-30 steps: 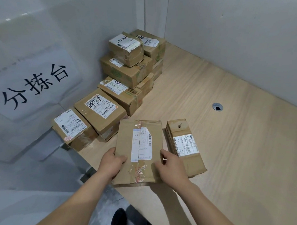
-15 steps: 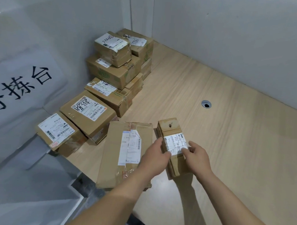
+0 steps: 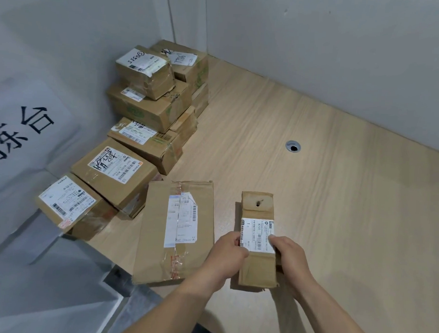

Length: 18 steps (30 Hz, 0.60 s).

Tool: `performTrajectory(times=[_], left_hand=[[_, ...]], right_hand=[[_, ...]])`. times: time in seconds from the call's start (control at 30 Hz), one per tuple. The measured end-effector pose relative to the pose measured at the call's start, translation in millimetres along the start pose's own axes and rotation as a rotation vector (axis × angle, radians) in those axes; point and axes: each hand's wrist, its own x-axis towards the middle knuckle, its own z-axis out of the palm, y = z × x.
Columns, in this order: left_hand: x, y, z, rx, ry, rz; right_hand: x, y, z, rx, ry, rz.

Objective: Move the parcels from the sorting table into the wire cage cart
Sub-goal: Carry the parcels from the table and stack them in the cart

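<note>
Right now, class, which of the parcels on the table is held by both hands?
The small narrow parcel, nearest the table's front edge. The left hand and right hand grip its sides; the flat parcel beside it lies untouched.

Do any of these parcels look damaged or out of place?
Yes. The flat parcel overhangs the table's near edge, and its label and tape look torn and crumpled. The small top box in the corner stack sits askew, its tape wrinkled. The narrow parcel held by both hands has a small hole in its flap.
</note>
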Motion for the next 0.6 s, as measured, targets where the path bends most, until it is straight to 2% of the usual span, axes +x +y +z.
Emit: performTrajectory(times=[0.1, 0.3, 0.37, 0.5, 0.53, 0.6], left_hand=[[-5.4, 9.7, -4.5, -0.027, 0.010, -0.005], [-26.9, 30.5, -28.4, 0.000, 0.043, 0.062], [-36.5, 37.7, -46.9, 0.045, 0.178, 0.141], [-57.7, 38.7, -109.5, 0.085, 0.630, 0.339], [-60.2, 33.6, -128.3, 0.139, 0.734, 0.352], [-56.9, 16.8, -162.7, 0.229, 0.866, 0.252]], right_hand=[[0.2, -8.9, 4.5, 0.077, -0.063, 0.009], [6.6, -23.4, 11.9, 0.034, -0.100, -0.044], [7.3, -28.5, 17.1, 0.035, -0.119, -0.056], [12.9, -34.4, 26.0, 0.017, -0.129, -0.036], [14.4, -35.0, 27.7, 0.007, -0.130, -0.035], [16.9, -34.8, 32.7, -0.013, -0.140, -0.024]])
